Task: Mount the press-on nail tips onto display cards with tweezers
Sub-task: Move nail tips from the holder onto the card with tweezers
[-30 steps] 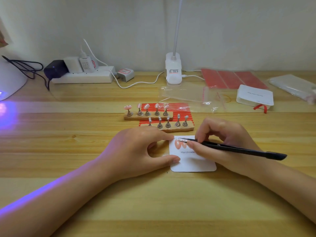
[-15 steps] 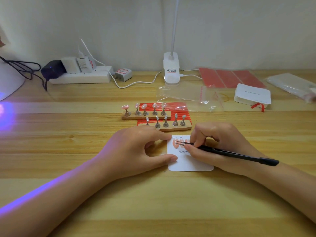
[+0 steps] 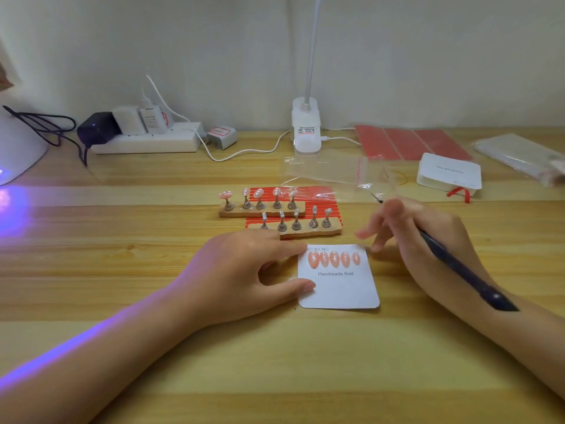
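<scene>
A white display card (image 3: 339, 287) printed "Handmade Nail" lies on the wooden desk with a row of several pink nail tips (image 3: 334, 259) on its upper part. My left hand (image 3: 244, 270) presses the card's left edge with forefinger and thumb. My right hand (image 3: 415, 237) is lifted to the right of the card, blurred, and holds black tweezers (image 3: 452, 261) whose tip points up and away near a clear bag. Behind the card, two wooden holders (image 3: 293, 231) carry metal stands; the far row (image 3: 260, 198) has pink nail tips on it, the near row looks bare.
A red striped sheet (image 3: 324, 209) lies under the holders. Clear bags (image 3: 330, 172), a stack of white cards (image 3: 449, 175) and red sheets (image 3: 409, 142) lie at back right. A lamp base (image 3: 305, 130), a power strip (image 3: 146, 139) with cables and a glowing UV lamp (image 3: 15, 154) stand behind.
My right hand has lifted off the card and swung right and back with the tweezers, uncovering the full row of nail tips. My left hand stays on the card's edge.
</scene>
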Tool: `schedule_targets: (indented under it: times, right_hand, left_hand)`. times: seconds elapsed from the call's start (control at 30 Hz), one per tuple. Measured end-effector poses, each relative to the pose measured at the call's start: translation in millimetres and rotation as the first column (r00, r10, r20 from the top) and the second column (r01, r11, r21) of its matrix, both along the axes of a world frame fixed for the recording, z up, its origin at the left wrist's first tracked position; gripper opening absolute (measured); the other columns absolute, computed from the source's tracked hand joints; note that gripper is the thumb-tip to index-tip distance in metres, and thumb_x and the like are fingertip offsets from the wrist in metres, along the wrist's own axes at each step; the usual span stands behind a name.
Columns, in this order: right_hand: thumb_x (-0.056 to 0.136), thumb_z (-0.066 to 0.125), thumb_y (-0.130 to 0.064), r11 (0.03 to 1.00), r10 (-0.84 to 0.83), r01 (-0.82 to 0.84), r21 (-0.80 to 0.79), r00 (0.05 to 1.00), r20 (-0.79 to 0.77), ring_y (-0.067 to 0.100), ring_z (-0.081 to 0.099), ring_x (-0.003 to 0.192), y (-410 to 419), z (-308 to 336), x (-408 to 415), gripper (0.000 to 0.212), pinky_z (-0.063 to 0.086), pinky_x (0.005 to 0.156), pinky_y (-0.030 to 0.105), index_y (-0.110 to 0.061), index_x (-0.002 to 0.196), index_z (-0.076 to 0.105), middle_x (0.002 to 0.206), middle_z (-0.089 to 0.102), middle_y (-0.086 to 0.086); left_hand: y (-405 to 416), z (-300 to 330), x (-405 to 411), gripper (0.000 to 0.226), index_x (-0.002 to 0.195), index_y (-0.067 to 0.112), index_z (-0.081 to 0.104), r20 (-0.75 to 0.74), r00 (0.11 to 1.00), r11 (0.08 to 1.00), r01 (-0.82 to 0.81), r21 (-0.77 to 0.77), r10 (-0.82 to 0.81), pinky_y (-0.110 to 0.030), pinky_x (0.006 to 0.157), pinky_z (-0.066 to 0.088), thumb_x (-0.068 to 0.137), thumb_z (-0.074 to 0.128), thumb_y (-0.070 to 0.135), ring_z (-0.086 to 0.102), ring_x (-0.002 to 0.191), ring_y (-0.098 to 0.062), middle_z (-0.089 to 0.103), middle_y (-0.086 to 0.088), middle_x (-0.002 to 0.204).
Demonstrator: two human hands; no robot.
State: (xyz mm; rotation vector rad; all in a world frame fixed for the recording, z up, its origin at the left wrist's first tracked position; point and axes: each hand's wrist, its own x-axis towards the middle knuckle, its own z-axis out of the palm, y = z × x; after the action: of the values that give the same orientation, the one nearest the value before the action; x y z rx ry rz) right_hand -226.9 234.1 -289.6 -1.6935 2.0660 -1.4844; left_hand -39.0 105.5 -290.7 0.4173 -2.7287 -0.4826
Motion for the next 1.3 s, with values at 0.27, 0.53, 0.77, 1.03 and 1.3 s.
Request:
schedule_targets:
  times: [0.27, 0.53, 0.77, 1.03, 1.3]
  right_hand:
    - [0.081, 0.063, -0.022, 0.972, 0.044, -0.04, 0.231, 0.999, -0.011, 0.007, 0.06, 0.072, 4.4, 1.9, 3.6, 0.014, 0.05, 0.066, 0.025, -0.025, 0.079, 0.049, 0.076, 0.063, -0.001]
    - [0.081, 0.062, 0.005, 0.955, 0.133, -0.249, 0.159, 0.843, 0.521, 0.002, 0.062, 0.056, 5.5, 16.9, -3.2, 0.022, 0.051, 0.053, 0.019, -0.008, 0.081, 0.044, 0.067, 0.064, -0.001]
    - [0.078, 0.064, 0.007, 0.99, 0.12, -0.089, -0.106, 0.934, 0.338, 0.004, 0.061, 0.063, 3.4, 4.7, 16.8, 0.028, 0.047, 0.061, 0.011, -0.013, 0.076, 0.043, 0.068, 0.063, 0.002]
    - [0.085, 0.063, -0.032, 0.986, 0.074, -0.038, -0.163, 0.973, 0.219, 0.006, 0.055, 0.061, 3.6, 3.0, 13.7, 0.008, 0.047, 0.058, 0.018, -0.029, 0.08, 0.057, 0.069, 0.059, -0.001]
    - [0.067, 0.055, -0.073, 0.96, 0.277, -0.249, -0.131, 0.755, 0.594, 0.007, 0.052, 0.056, 5.5, 2.2, 5.0, 0.052, 0.045, 0.056, 0.015, -0.029, 0.083, 0.077, 0.061, 0.059, -0.005]
  left_hand:
    - [1.1, 0.1, 1.7, 0.056, 0.116, 0.033, 0.063, -0.01, 1.0, 1.0, 0.006, 0.005, -0.006, -0.011, 0.052, 0.027, 0.072, 0.044, 0.064, 0.042, 0.065, 0.015, 0.038, 0.024, 0.059]
    - [1.0, -2.2, -1.0, 0.031, 0.104, 0.035, 0.06, -0.091, 0.992, 0.981, -0.073, 0.179, 0.09, -0.015, 0.052, 0.034, 0.078, 0.059, 0.051, 0.046, 0.057, 0.001, 0.048, 0.013, 0.06]
    - [8.8, 11.1, -6.8, 0.033, 0.096, 0.022, 0.066, -0.099, 0.984, 0.575, -0.005, 0.818, 0.15, -0.019, 0.048, 0.047, 0.075, 0.067, 0.047, 0.065, 0.057, -0.013, 0.073, -0.003, 0.076]
    - [7.7, 5.0, -7.2, 0.019, 0.096, 0.024, 0.06, -0.167, 0.98, 0.617, 0.066, 0.784, 0.107, -0.017, 0.055, 0.05, 0.081, 0.063, 0.013, 0.065, 0.069, -0.003, 0.073, 0.008, 0.078]
    - [6.2, 5.1, -7.5, 0.014, 0.09, 0.017, 0.063, -0.134, 0.989, 0.61, 0.074, 0.789, 0.054, -0.012, 0.059, 0.048, 0.091, 0.052, 0.008, 0.064, 0.074, -0.001, 0.071, 0.01, 0.081]
